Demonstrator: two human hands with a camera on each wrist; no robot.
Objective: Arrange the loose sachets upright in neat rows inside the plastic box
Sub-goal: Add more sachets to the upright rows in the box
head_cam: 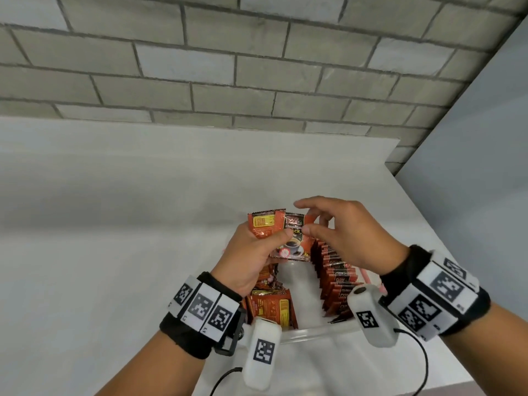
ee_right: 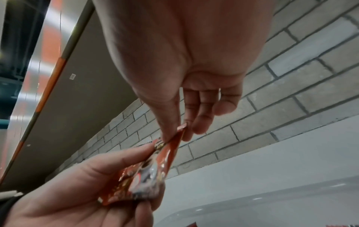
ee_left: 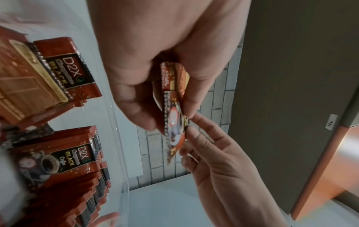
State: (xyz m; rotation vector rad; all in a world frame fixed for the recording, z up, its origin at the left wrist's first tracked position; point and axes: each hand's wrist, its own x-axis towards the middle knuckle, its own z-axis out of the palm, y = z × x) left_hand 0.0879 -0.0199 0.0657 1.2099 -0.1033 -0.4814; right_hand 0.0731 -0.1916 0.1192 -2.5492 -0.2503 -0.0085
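Over the clear plastic box [head_cam: 314, 331], my left hand [head_cam: 265, 244] grips a small bunch of red-brown coffee sachets [head_cam: 263, 222], thumb on the front one. My right hand [head_cam: 305, 217] pinches the upper right corner of that front sachet [head_cam: 294, 244] between thumb and fingers. The left wrist view shows the bunch edge-on [ee_left: 172, 116] in my left hand [ee_left: 170, 99], with right fingertips [ee_left: 194, 133] on it. In the right wrist view my right hand [ee_right: 178, 132] nips the sachet [ee_right: 155, 169]. A row of upright sachets [head_cam: 337, 278] lines the box's right side; more [head_cam: 271, 305] stand on its left.
The box stands on a white table [head_cam: 114, 224] near its front. A grey brick wall [head_cam: 257, 67] runs along the table's far edge, and a grey partition [head_cam: 471, 167] stands past the right edge. Cables [head_cam: 423, 367] hang from the wrist cameras.
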